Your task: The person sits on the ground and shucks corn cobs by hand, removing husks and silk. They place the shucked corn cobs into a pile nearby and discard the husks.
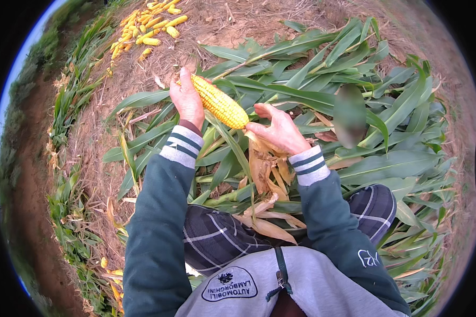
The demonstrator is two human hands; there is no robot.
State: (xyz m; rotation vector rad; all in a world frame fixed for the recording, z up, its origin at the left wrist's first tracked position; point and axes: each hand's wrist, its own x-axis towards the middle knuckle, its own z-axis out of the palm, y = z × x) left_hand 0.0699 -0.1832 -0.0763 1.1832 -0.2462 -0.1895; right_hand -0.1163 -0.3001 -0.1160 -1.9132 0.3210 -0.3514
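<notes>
An ear of yellow corn [220, 101], its kernels bare, lies slantwise between my hands. My left hand [188, 95] is closed around its upper left end, the thumb on top. At the lower right end, my right hand [277, 128] touches the tip of the ear with thumb and fingers beside dry tan husks [265, 158]. These husks hang down below my right palm; whether they are joined to the ear cannot be told. Green corn stalks with long leaves [301, 87] lie under and beyond both hands.
A pile of husked corn ears [146, 27] lies on the straw-strewn soil at the upper left. More cut stalks [69, 198] form a row along the left. Several ears [117, 283] show at the lower left. My knees in plaid trousers [218, 237] are close below the hands.
</notes>
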